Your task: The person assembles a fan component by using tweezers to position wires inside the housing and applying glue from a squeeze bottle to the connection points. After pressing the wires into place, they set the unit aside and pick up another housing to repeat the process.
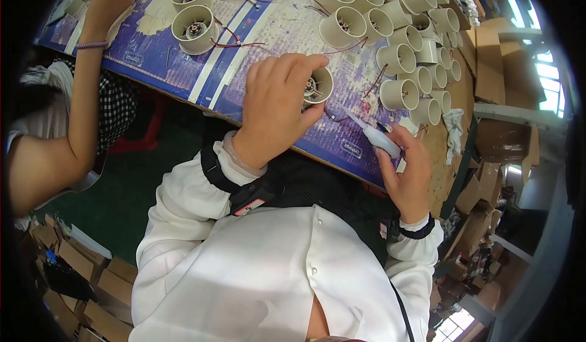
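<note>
My left hand (278, 101) is wrapped over a cream-coloured cylindrical cup (328, 86), whose open top shows a small round motor-like part inside. A thin wire trails from this cup onto the table. To the right, my right hand (410, 168) grips a small translucent squeeze bottle (383, 140) with a long narrow nozzle. The nozzle points up and left, toward the cup but apart from it. My left palm hides part of the cup's left side.
Blue-purple covering lies over the worktable (244, 55). Many similar cups (400, 95) crowd the right and back, some tipped over, with red and black wires. Two more cups (194, 29) stand at the back left. A co-worker's arm (88, 98) rests at the left. A white cloth (453, 136) lies right.
</note>
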`<state>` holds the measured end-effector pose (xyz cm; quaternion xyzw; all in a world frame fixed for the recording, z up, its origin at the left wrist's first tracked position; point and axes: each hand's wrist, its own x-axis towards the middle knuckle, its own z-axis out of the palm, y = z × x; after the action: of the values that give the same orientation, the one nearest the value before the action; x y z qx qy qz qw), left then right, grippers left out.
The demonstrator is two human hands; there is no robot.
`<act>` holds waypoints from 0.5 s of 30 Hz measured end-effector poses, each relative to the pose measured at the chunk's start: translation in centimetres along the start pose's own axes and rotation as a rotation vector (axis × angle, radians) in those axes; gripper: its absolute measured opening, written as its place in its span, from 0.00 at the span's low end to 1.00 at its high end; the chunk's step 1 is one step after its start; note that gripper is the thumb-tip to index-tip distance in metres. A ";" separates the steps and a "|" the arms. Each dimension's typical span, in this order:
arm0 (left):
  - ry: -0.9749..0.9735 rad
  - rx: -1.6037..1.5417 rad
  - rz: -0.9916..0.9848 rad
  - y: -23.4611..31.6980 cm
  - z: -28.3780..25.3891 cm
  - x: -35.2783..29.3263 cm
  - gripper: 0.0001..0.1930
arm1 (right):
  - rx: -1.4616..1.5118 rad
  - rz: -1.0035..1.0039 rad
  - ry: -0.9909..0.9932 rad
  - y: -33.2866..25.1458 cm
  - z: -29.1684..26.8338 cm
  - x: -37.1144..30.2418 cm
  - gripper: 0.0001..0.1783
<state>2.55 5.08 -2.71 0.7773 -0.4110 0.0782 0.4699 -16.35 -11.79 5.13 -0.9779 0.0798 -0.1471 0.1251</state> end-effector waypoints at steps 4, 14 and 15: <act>0.003 -0.023 0.011 -0.2 0.0 -0.1 0.30 | 0.047 0.040 -0.008 0.1 0.3 -0.3 0.27; -0.001 -0.058 0.005 -0.4 -0.2 -0.1 0.30 | 0.169 0.130 -0.039 1.0 0.6 -1.0 0.29; -0.002 -0.059 0.004 -0.3 -0.2 -0.1 0.29 | 0.168 0.129 -0.040 1.0 0.6 -1.1 0.29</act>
<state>2.80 5.34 -2.87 0.7623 -0.4154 0.0661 0.4919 -17.27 -12.39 3.98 -0.9596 0.1274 -0.1253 0.2174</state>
